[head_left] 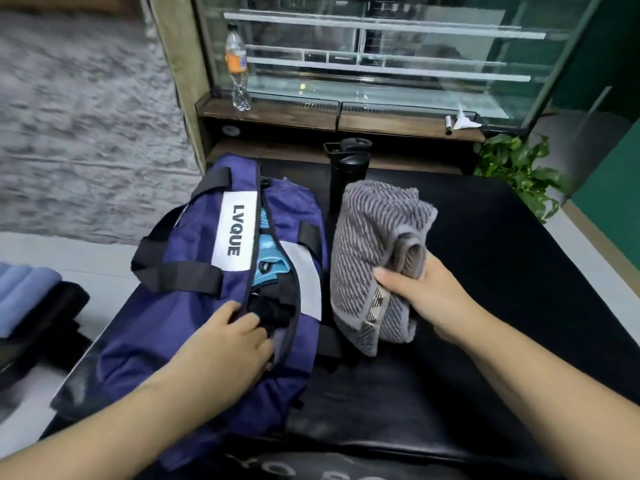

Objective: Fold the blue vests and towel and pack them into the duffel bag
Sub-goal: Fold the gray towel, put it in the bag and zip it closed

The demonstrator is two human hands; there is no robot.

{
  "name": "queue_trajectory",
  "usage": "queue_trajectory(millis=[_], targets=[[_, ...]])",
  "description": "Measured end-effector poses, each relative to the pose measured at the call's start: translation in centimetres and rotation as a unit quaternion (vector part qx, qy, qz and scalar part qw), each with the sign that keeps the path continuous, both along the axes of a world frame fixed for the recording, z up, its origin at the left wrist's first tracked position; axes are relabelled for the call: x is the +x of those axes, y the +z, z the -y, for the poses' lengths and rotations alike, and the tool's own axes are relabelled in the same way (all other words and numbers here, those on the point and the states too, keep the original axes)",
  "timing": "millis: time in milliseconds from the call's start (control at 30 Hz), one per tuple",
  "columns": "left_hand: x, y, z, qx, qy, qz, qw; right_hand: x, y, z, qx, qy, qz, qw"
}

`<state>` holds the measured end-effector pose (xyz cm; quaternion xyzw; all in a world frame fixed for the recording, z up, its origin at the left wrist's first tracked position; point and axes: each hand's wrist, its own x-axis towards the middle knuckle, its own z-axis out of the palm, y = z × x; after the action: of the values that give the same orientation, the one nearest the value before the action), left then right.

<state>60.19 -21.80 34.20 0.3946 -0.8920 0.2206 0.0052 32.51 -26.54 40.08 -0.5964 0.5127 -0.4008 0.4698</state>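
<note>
We see a black padded bench (502, 271) filling the near and middle scene, bearing the things of the task. On its left half lies a blue duffel bag (166, 327), its long axis running from near to far, with black straps and a white label reading LVQUE; its top opening gapes, and light blue cloth (268, 251) shows inside, with something black nearer us in the same opening. Just to the right of the bag we find a grey striped towel (370, 258), folded into a thick bundle and not yet in the bag. The right hand (426, 296) grasps the towel's near right end, thumb over the top and fingers curled beneath. The left hand (228, 344) rests at the near end of the bag's opening, its fingertips curled onto the black edge there; whether they truly pinch it we cannot tell. Behind the towel stands a black flask (346, 171). Farther off, a clear bottle (237, 67) with an orange label stands on a wooden ledge (294, 114) before a glass case. A green plant (523, 171) sits at the far right.
</note>
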Motion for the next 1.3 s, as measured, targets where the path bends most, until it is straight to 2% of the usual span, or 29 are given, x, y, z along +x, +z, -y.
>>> queue_trajectory(millis=[67, 167, 267, 500, 633, 733, 867, 933, 1033, 1167, 1300], targets=[[0.4, 0.5, -0.3, 0.008, -0.002, 0.03, 1.0, 1.2, 1.2, 0.1, 0.032, 0.016, 0.093, 0.995], [2.1, 1.8, -0.7, 0.024, -0.001, 0.041, 0.999, 3.1, 2.6, 0.5, 0.095, 0.04, 0.243, 0.964], [3.6, 3.4, -1.6, 0.05, -0.01, 0.034, 0.998, 5.5, 3.1, 0.7, 0.131, 0.062, 0.28, 0.949], [5.7, 5.4, -5.6, 0.067, -0.011, -0.067, 0.995, 12.6, 2.4, 1.2, 0.136, 0.117, 0.159, 0.971], [5.8, 6.1, -6.4, 0.042, 0.006, -0.123, 0.991, 17.1, 1.4, -0.1, 0.072, 0.089, 0.055, 0.992], [5.5, 6.4, -6.4, 0.046, 0.025, -0.213, 0.976, 19.1, 0.0, -2.5, 0.031, 0.077, 0.001, 0.997], [6.0, 6.7, -6.1, 0.034, 0.023, -0.208, 0.977, 18.4, -0.5, -3.2, -0.008, 0.176, -0.017, 0.984], [7.0, 7.3, -6.0, 0.027, 0.02, -0.194, 0.98, 16.8, 0.4, -2.3, -0.031, 0.264, -0.091, 0.96], [8.5, 8.2, -5.5, 0.031, 0.011, -0.178, 0.983, 14.6, 2.2, -1.4, -0.069, 0.363, -0.249, 0.895], [9.3, 8.6, -4.5, -0.013, -0.003, -0.128, 0.992, 14.9, 4.0, -0.7, -0.098, 0.415, -0.421, 0.801], [8.2, 9.9, -4.2, -0.026, -0.03, -0.126, 0.991, 17.7, 2.7, -0.7, -0.162, 0.433, -0.576, 0.674]])
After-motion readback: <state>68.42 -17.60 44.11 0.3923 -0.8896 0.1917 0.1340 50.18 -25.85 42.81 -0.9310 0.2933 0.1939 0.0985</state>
